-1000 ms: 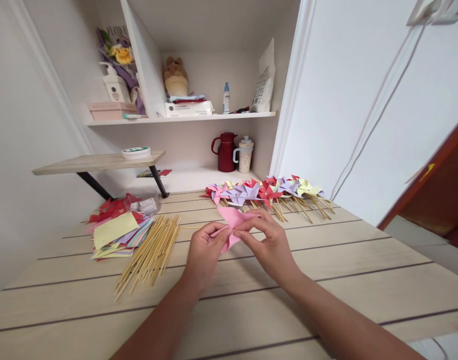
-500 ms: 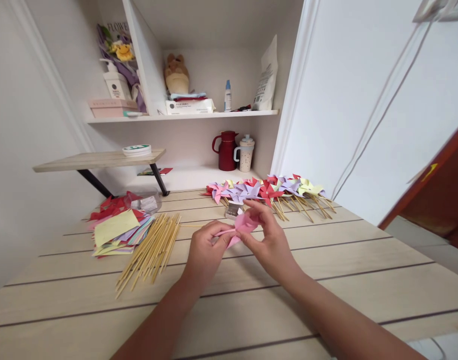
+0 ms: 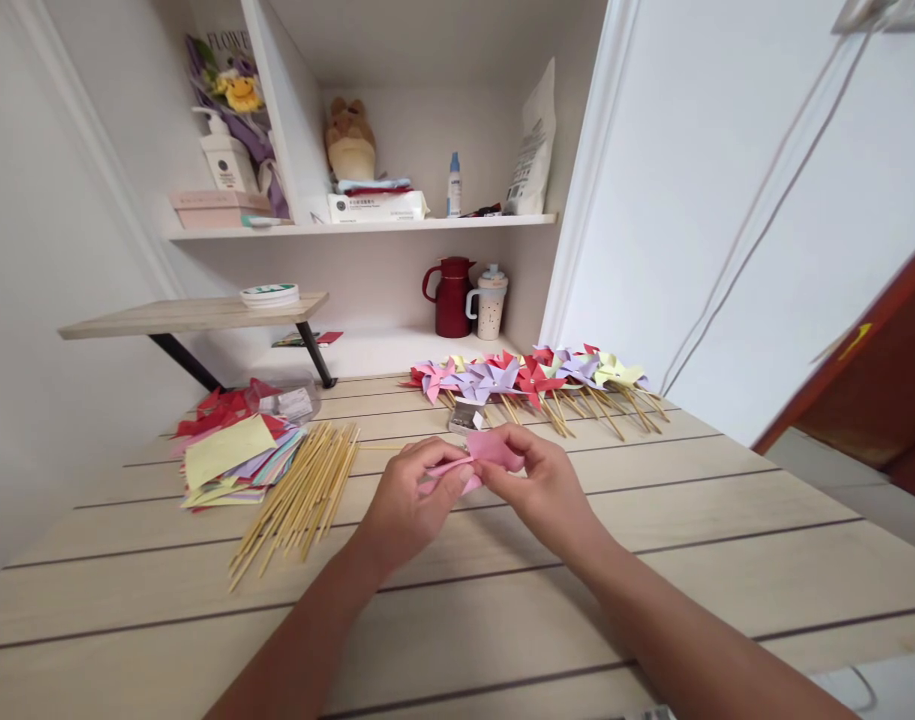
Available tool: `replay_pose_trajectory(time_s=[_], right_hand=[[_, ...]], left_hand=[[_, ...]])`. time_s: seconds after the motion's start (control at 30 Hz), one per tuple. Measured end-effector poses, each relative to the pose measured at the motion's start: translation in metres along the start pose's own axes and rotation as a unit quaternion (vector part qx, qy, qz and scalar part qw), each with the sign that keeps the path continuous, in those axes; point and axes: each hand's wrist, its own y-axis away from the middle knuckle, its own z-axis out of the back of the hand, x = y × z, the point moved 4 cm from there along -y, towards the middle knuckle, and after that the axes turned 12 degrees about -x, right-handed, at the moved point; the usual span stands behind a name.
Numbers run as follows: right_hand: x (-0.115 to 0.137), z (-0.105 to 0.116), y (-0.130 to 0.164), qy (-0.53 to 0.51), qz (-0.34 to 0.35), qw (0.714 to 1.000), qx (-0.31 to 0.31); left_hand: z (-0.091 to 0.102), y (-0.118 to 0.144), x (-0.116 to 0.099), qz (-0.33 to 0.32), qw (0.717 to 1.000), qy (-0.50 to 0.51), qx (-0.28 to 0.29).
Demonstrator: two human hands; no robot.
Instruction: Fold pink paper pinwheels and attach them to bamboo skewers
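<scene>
Planked table (image 3: pixel 697 530); on my remote feed I list: pink paper (image 3: pixel 494 448), folded, mid-table, pinched between left hand (image 3: pixel 406 505) and right hand (image 3: pixel 548 495); sticks (image 3: pixel 299 490), left; pinwheels (image 3: pixel 491 380), behind.

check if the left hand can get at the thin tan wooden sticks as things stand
Probably yes: the thin tan wooden sticks lie on the pale wooden table to the left of the left hand, with nothing visible standing between. That hand pinches folded pink paper, though, so it looks occupied.
</scene>
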Motion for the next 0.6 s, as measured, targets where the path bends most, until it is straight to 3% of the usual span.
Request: replay_pose_trajectory(time_s=[0.13,0.2,0.37,0.6], right_hand=[[0.0000,0.0019,0.0003,-0.007,-0.019,1.000,-0.015],[-0.0003,0.0028,0.0002,-0.010,-0.022,0.999,-0.022],[0.0009,0.0026,0.0016,-0.014,-0.003,1.000,-0.021],[0.0049,0.0027,0.0032,0.002,0.072,0.997,-0.033]], left_hand=[[0.0004,0.0004,-0.0067,-0.045,0.998,-0.012,0.053],[-0.0017,0.0003,-0.0044,-0.058,0.997,-0.030,0.033],[-0.0057,0.0008,0.0023,-0.069,0.993,-0.053,-0.080],[-0.0054,0.0009,0.0013,-0.047,0.994,-0.038,-0.088]])
